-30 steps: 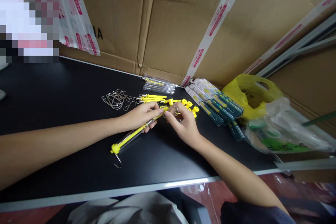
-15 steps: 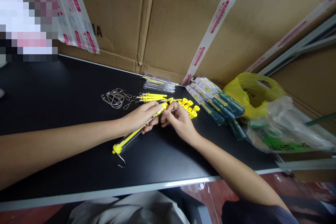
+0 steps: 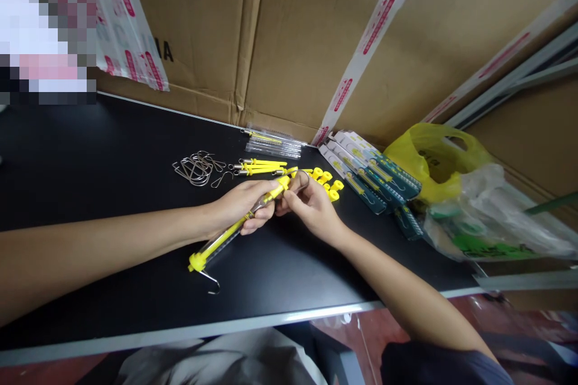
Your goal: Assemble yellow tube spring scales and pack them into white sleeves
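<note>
Left hand: fingers were wrapped around a slim clear plastic tube with a yellow core, slanted over the black tabletop. Right hand: fingers held a bent silver wire loop at the tube's upper end. Silver wire hook: hung at the tube's lower end. Beyond the tube lay yellow plastic rods, bent silver wires; to its right, yellow plastic caps, teal-and-white cardboard boxes.

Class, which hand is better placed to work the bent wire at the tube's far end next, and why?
The right hand, most likely: its fingers are on the bent wire, while the left hand is wrapped around the tube.
</note>
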### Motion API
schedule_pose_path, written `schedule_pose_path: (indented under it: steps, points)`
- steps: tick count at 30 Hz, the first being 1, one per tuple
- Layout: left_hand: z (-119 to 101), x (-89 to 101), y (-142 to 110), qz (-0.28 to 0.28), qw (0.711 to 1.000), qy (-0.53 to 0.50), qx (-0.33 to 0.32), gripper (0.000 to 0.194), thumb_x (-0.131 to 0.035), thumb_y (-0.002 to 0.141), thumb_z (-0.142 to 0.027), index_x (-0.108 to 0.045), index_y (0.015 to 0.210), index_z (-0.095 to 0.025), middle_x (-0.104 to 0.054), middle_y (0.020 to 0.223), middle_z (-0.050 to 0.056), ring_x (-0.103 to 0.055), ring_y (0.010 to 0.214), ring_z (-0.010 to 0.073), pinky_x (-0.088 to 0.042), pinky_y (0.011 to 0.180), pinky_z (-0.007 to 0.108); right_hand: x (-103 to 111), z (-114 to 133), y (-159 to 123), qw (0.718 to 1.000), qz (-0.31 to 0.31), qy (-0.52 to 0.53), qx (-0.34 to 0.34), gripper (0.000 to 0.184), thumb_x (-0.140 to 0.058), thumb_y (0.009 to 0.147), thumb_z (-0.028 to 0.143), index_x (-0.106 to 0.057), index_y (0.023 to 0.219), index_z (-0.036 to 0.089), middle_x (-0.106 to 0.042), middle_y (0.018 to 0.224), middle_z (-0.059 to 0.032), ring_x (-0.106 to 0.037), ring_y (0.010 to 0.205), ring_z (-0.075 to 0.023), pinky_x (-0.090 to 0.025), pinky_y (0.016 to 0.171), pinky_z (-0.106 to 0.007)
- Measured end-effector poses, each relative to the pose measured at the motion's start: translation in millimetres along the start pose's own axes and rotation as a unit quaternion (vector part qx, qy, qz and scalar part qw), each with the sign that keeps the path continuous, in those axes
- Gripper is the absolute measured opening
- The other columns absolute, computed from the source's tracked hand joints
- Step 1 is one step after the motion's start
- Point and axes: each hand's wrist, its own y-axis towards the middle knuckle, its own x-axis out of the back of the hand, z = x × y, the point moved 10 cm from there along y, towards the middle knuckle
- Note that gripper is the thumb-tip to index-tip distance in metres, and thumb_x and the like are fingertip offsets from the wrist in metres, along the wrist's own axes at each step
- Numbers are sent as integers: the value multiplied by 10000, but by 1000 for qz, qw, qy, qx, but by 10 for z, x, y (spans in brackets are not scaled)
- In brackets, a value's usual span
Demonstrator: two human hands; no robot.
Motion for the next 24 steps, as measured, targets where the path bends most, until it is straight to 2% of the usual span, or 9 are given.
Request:
schedule_pose_path:
  steps: [5,13,21,24]
  points:
    - [6,-18,-14,22,1000,-6,14,489,-381,963,-419,-431,538,-182,-333,360,-65,-249,272,53,-278,254,137,6,-1,-12,1000,9,-4,-9,378,-669,818,504,-455,762,197,-591,683,25,-602,611,-95,-569,592,-246]
    - [115,-63,-6,89,992,0,89,600,-246,969,-435,-405,444,-191,-290,314,-32,-237,236,64,-235,237,153,7,-3,-21,1000,17,-10,-6,363,-658,832,502,-488,781,186,-607,685,15,-608,610,-97,-543,605,-246]
    - [16,-93,-21,82,996,-11,38,568,-295,981,-403,-431,478,-177,-322,345,-42,-238,256,59,-261,263,155,42,-8,0,1000,18,-11,-4,330,-666,839,468,-522,787,176,-618,704,10,-611,617,-93,-538,611,-234]
    - [-6,-117,-36,86,995,-11,38,579,-257,984,-405,-449,493,-167,-351,363,-32,-280,271,57,-287,287,154,74,-15,28,1000,18,-5,-9,317,-685,829,449,-526,784,179,-641,737,4,-622,629,-94,-549,619,-236]
